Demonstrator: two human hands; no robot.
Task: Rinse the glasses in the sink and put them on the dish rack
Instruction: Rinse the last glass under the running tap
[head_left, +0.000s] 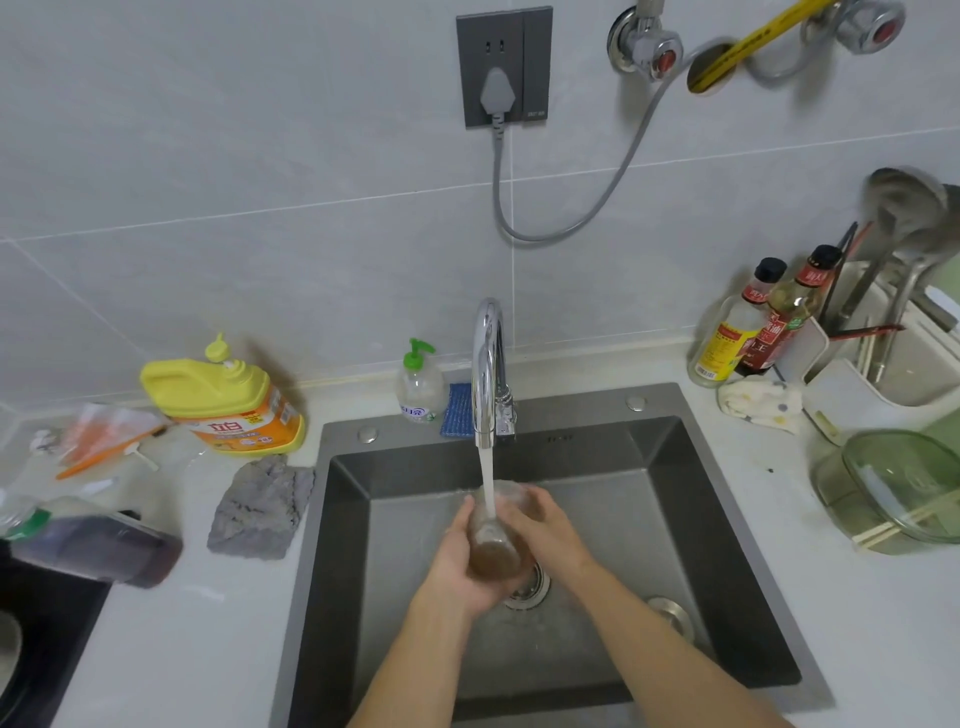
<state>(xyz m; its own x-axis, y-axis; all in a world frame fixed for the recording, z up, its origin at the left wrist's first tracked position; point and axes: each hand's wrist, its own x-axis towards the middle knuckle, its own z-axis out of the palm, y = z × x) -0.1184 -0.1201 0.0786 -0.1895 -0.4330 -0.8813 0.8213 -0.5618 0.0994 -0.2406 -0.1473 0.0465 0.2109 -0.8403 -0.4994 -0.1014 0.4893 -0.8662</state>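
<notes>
A clear glass (496, 540) with brownish water in it is held over the middle of the dark steel sink (727, 519). My left hand (460, 564) grips it from the left and below. My right hand (543, 530) wraps its upper right side. Water runs from the chrome faucet (488, 374) straight into the glass mouth. The white dish rack (883, 379) stands on the counter at the right, holding ladles and chopsticks.
A yellow detergent jug (228, 405), soap pump bottle (418, 384) and blue sponge (457, 410) stand behind the sink. A grey cloth (260, 509) lies to its left. Sauce bottles (763, 322), a rag (758, 402) and a green lidded container (898, 488) sit to the right.
</notes>
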